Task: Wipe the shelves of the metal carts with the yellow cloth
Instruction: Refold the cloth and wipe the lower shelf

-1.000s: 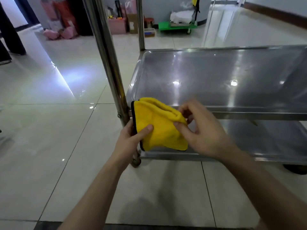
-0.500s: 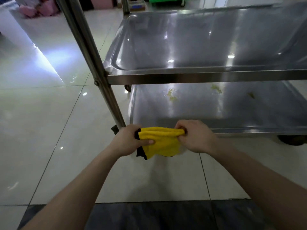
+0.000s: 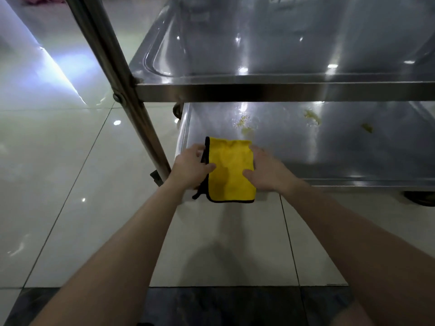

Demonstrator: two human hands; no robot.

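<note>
Yellow folded cloth with black trim (image 3: 229,170) lies flat between our two hands at the near left corner of the shiny steel cart's lower shelf (image 3: 341,149), its near edge reaching past the shelf's front rim. Our left hand (image 3: 191,167) pinches the left edge, thumb on top; our right hand (image 3: 266,171) grips the right edge likewise. Yellowish smears (image 3: 244,124) mark the shelf just beyond the cloth. An upper steel shelf (image 3: 282,43) sits above, fixed to a round metal post (image 3: 113,67) at left.
</note>
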